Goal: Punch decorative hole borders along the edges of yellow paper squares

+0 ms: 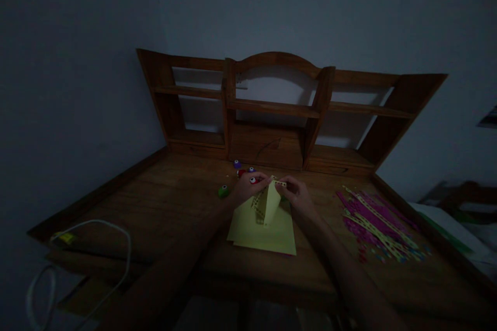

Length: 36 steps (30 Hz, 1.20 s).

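My left hand (pixel 247 187) is closed, its fingertips pinching the top of an upright yellow piece (pixel 273 200) with perforated strips at its side. On the other side, my right hand (pixel 300 196) pinches the end of a yellow perforated strip (pixel 280 183) at the top of the same assembly. The lower end of the upright piece meets yellow sheets (pixel 267 240) lying on the desk. Small round pieces with white eye-like tops lie around my left hand: a green one (pixel 223 191), a purple one (pixel 236 164) and red ones partly hidden. The dim light blurs fine detail.
A pile of magenta pieces (pixel 367 217) and yellow perforated strips (pixel 373 227) with small coloured bits lies right on the wooden desk (pixel 174 191). A wooden shelf unit (pixel 272 108) stands at the back. A white cable (pixel 116 226) loops over the left front edge.
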### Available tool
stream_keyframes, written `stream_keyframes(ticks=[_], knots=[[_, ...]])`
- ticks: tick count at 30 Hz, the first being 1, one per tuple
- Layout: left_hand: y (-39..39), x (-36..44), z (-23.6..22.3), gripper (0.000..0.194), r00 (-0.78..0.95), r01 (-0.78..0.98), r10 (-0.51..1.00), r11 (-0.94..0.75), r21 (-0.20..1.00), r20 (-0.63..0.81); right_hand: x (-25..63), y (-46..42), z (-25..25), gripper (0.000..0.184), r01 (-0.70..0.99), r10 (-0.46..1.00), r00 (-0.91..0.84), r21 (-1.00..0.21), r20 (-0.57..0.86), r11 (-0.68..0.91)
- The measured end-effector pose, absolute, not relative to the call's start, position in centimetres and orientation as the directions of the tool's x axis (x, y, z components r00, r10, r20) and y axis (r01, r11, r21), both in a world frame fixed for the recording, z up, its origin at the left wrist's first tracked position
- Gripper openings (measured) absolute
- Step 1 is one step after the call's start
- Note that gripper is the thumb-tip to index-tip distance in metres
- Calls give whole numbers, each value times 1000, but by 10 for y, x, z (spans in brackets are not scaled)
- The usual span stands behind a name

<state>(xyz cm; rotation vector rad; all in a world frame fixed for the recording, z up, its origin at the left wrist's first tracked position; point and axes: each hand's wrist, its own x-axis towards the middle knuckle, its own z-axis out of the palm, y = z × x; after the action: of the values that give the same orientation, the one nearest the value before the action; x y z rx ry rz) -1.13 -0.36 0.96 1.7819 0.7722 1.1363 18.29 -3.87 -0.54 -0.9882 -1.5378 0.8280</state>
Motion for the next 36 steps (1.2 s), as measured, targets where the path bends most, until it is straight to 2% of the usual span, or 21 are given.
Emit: stream_keyframes(ticks=[6, 16, 23, 31, 36], knots=[[-1, -12, 7, 35, 389, 5, 853, -380, 925, 348, 182, -39, -6, 28, 125, 927, -16, -919, 374, 373], [-2, -13, 8, 31, 352, 109, 833, -489, 866, 426, 181, -41, -5, 25, 108, 929, -44, -923, 367, 370], [-1, -11, 6, 30, 360, 104, 816, -517, 850, 452, 181, -42, -2, 21, 145, 925, -95, -915, 367, 378], [0, -10, 5, 30, 366, 67, 838, -458, 886, 405, 182, -41, -3, 22, 160, 910, -137, -897, 392, 411], [0, -12, 7, 34, 392, 47, 857, -382, 923, 335, 180, -43, -1, 24, 107, 924, -91, -919, 371, 379]])
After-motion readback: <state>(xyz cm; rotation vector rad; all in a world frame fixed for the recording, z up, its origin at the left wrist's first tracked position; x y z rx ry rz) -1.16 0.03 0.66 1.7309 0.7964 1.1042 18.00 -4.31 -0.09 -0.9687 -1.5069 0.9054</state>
